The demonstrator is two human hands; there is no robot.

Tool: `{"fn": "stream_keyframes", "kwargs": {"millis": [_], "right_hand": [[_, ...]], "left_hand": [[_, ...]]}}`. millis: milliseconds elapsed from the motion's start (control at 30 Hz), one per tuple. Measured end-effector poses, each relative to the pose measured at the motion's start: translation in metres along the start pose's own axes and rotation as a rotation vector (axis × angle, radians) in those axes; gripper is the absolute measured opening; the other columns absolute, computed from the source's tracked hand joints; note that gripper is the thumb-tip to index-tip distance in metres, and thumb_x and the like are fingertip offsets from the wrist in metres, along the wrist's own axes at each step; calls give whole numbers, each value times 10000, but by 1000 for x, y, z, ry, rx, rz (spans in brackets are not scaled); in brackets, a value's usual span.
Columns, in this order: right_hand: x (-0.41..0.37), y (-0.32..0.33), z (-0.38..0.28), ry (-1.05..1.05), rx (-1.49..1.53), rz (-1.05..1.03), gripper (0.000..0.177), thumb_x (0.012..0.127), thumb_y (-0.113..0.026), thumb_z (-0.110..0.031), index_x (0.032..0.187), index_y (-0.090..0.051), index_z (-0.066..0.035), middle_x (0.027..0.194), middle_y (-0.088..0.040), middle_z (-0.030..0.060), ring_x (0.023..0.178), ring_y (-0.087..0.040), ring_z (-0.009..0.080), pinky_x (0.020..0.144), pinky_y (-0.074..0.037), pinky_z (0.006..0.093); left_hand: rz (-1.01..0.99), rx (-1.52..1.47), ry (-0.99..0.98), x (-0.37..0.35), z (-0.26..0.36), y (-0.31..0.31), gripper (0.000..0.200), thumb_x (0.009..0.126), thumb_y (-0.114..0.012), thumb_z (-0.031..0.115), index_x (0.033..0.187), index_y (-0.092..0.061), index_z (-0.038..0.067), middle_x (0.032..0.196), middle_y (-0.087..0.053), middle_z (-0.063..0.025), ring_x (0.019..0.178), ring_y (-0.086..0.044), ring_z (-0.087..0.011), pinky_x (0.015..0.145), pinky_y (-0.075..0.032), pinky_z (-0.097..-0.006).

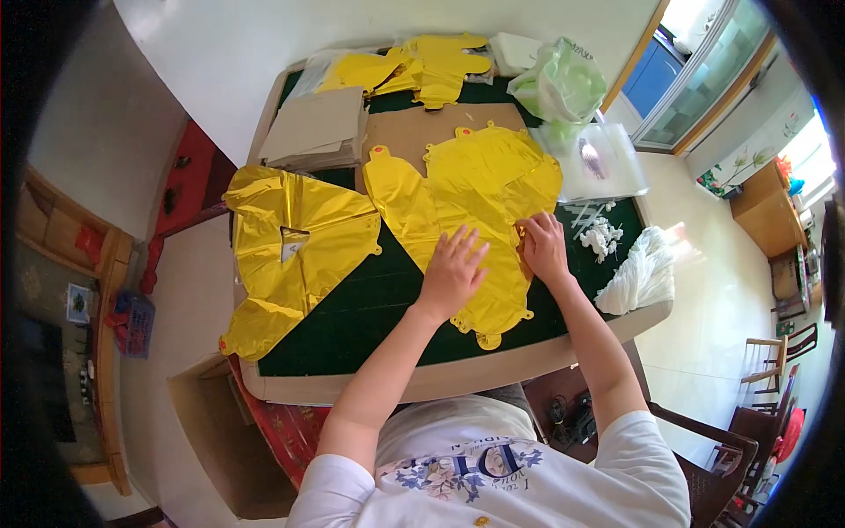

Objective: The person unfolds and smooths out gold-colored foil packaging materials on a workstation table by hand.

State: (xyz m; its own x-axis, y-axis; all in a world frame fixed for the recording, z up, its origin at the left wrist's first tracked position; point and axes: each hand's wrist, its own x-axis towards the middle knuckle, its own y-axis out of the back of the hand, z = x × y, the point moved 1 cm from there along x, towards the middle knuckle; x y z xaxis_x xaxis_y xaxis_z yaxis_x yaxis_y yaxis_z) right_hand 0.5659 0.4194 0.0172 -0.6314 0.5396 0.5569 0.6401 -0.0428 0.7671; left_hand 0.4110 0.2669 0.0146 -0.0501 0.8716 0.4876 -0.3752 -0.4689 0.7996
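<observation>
A flat gold foil sheet with small tabs along its edges lies in the middle of the green-topped table. My left hand rests on it with the fingers spread. At the sheet's right edge my right hand is closed, its fingers pinching a fold of the foil. Another gold foil piece with a gap in it lies to the left. Under the top of the middle sheet shows brown cardboard.
Stacked grey cardboard and more gold foil lie at the back. On the right are a green-white plastic bag, clear plastic sleeves, white ties and a white strand bundle. An open box stands below left.
</observation>
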Motion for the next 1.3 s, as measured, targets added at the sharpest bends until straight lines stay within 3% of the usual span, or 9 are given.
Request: {"fn": "stream_keyframes", "kwargs": {"millis": [167,433,533,600,667,767,1033,1167,1300], "right_hand": [[-2,-3,4,4,-12,-4,159,789,-575,-34,931,-631,-80,897,-545,101,904,-534,298,801,-421,407],[8,-4,31,-522,-274,-31,244,779,-661,-263,878,-587,-53,890,-587,107,870,-573,294,738,-445,416],[10,-7,40,-591,141,-101,233,803,-660,-254,848,-606,-32,807,-596,94,744,-587,241,670,-454,353],[22,11,21,-697,867,-132,180,866,-630,-174,906,-612,1,787,-598,78,687,-536,117,657,-446,301],[25,20,1,-676,1042,98,136,882,-596,-113,939,-596,10,810,-597,93,692,-540,158,663,-442,313],[4,8,21,-345,167,137,136,912,-533,-90,989,-603,-2,878,-594,115,752,-560,239,700,-452,313],[16,11,37,-643,137,31,264,859,-619,-240,999,-596,-16,917,-612,152,833,-591,303,756,-469,395],[19,-2,31,-513,-151,-166,405,729,-691,-223,1063,-543,-49,1023,-590,168,976,-551,358,798,-456,465],[26,-3,22,-411,-244,17,381,729,-693,-215,1050,-551,-65,998,-564,141,972,-529,347,809,-445,456]], "left_hand": [[-156,7,-4,-7,1,-4,372,884,-568,276,1213,-555,101,1335,-468,-140,1302,-366,-306,1084,-268,-510],[-187,30,12,-7,3,-5,380,890,-542,290,1228,-547,117,1356,-449,-135,1310,-356,-306,1085,-267,-500],[-199,32,25,-7,3,-4,382,898,-533,293,1238,-540,121,1370,-435,-132,1318,-344,-306,1092,-258,-497],[-209,35,36,-7,5,-3,382,903,-527,294,1245,-536,122,1380,-424,-132,1324,-335,-308,1097,-251,-496],[-226,24,46,-8,5,-4,384,908,-522,299,1249,-533,122,1380,-421,-133,1323,-333,-308,1101,-245,-499],[-226,15,41,-7,5,-3,389,909,-522,307,1251,-531,121,1372,-424,-136,1317,-337,-310,1101,-244,-502],[-203,15,28,-8,3,-5,383,906,-526,312,1236,-543,117,1361,-433,-141,1310,-346,-308,1098,-251,-502],[-205,17,21,-9,3,-5,380,907,-527,309,1233,-547,115,1365,-433,-142,1314,-345,-307,1100,-249,-502],[-205,11,36,-8,4,-3,376,907,-530,300,1232,-548,111,1367,-432,-143,1318,-343,-306,1102,-249,-499]]}}
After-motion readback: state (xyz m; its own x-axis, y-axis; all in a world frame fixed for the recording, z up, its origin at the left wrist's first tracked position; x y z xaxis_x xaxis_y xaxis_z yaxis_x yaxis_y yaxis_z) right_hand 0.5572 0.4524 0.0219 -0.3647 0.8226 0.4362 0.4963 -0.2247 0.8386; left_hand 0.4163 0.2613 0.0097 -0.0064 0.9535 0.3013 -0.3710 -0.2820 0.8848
